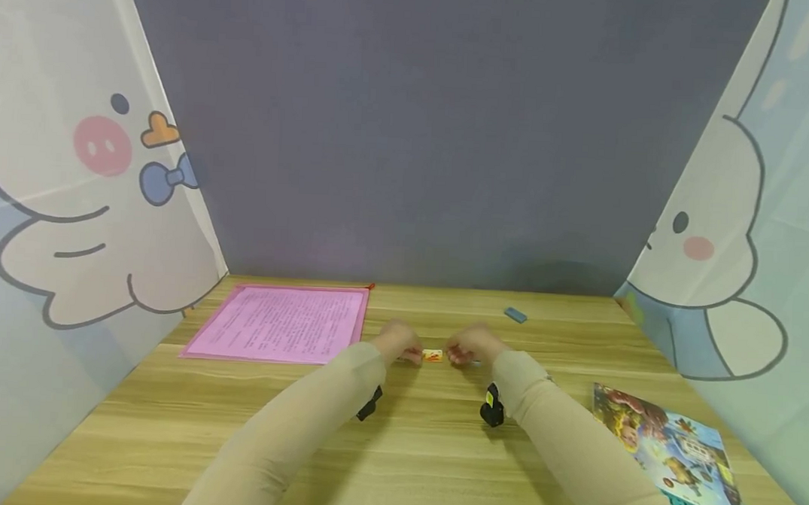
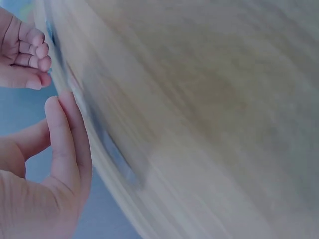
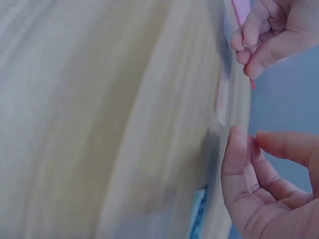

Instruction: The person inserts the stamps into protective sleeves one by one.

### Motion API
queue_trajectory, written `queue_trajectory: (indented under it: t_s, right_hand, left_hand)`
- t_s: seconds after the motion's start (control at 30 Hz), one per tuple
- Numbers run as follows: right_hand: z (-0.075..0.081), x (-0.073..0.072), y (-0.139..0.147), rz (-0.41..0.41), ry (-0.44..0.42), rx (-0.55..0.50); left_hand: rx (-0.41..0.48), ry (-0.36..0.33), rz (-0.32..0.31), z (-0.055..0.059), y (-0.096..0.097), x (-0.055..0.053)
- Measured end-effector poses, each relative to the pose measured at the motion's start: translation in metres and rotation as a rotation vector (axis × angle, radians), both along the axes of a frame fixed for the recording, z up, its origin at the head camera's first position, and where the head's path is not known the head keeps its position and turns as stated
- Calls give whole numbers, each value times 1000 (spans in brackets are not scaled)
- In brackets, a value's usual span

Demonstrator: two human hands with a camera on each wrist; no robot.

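Note:
Both bare hands hover over the middle of the wooden table. My left hand (image 1: pixel 400 341) has its fingers extended in the left wrist view, with nothing visible between them. Loosely bent fingers and a thumb with a small gap mark my right hand (image 3: pixel 271 184); I see nothing gripped there. Between the hands lies a small white card (image 1: pixel 432 355) with yellow and red marks. A flat bluish piece (image 2: pixel 117 154) lies near the left hand, mostly hidden in the head view. Close by the right hand is a narrow blue piece (image 3: pixel 198 214), its kind unclear.
A pink document pouch (image 1: pixel 279 324) with a printed sheet lies at the left. Toward the back sits a small blue-grey block (image 1: pixel 515 314). An illustrated book (image 1: pixel 674 452) lies at the front right. A grey panel (image 1: pixel 423 133) rises behind the table (image 1: pixel 422 464).

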State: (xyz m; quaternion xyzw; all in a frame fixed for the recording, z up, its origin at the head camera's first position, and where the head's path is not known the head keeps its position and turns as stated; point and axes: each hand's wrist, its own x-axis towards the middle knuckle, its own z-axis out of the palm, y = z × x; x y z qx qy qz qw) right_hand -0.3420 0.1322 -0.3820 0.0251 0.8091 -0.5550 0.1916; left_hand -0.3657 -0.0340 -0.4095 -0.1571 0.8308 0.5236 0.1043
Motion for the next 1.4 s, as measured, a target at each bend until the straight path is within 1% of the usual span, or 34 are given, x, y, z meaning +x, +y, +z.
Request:
queue_trajectory:
  t_s: [0.03, 0.07, 0.1, 0.17, 0.23, 0.33, 0.43, 0.57, 0.7, 0.77, 0.83, 1.03, 1.1, 1.27, 1.4]
  right_hand:
    - [2, 0, 1, -6, 11, 10]
    - [4, 0, 3, -11, 26, 24]
    - [6, 0, 5, -15, 45, 41]
    - [7, -1, 9, -32, 74, 49]
    - [9, -2, 14, -38, 95, 53]
    - [11, -3, 23, -46, 125, 50]
    - [16, -2, 33, -12, 131, 48]
    - [17, -2, 45, 6, 131, 101]
    - [14, -2, 54, -25, 120, 176]
    - [13, -2, 58, -44, 109, 207]
    - [12, -3, 60, -41, 108, 253]
    - [6, -4, 64, -19, 110, 457]
    - [4, -4, 64, -26, 104, 494]
    - [2, 0, 61, -63, 106, 488]
    - [0, 2, 57, -69, 154, 519]
  left_hand:
    - [4, -22, 18, 14, 4, 11]
    - [22, -17, 25, 20, 6, 19]
    - [66, -11, 33, 28, 8, 27]
    - [90, -6, 19, 39, 10, 41]
    - [116, 9, 2, 43, 12, 50]
    - [166, 18, -39, 40, 15, 53]
    - [233, 31, -71, 34, 20, 53]
    - [261, 41, -103, 31, 29, 57]
    - [282, 43, -140, 29, 40, 64]
    - [276, 35, -160, 28, 46, 69]
    - [272, 29, -175, 28, 51, 73]
    - [241, 31, -219, 28, 62, 83]
    - [238, 31, -231, 27, 64, 85]
    - [236, 37, -242, 26, 66, 87]
    - [228, 34, -251, 26, 67, 89]
